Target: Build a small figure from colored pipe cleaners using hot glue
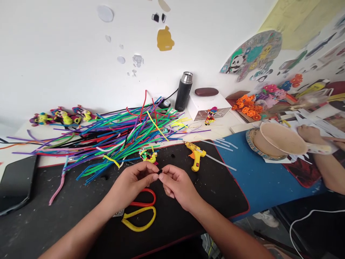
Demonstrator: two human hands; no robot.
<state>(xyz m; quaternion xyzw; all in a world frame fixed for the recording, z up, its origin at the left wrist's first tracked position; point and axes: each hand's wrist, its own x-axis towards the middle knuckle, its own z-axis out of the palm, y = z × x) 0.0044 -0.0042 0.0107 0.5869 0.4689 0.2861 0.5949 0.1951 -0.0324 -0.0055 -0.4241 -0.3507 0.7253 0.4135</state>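
Observation:
My left hand [137, 181] and my right hand [178, 183] meet over the black mat, thumbs and forefingers pinched. Between their fingertips is a small black piece of pipe cleaner [160, 171], mostly hidden by the fingers. Just behind my left fingers lies a small multicoloured pipe-cleaner figure [148, 155], partly covered. Below the hands rest scissors with one red and one yellow handle loop [139, 218]; my left arm hides part of them. A yellow glue gun [196, 155] lies to the right, a clear glue stick [222, 163] reaching out behind it.
A pile of coloured pipe cleaners [126, 133] spreads across the back. Several finished figures [64, 116], a phone [17, 183], a black flask [184, 91] and a white box [207, 104] stand around. At right, a co-worker's hand [309, 133] is near a beige pan-like container [283, 138].

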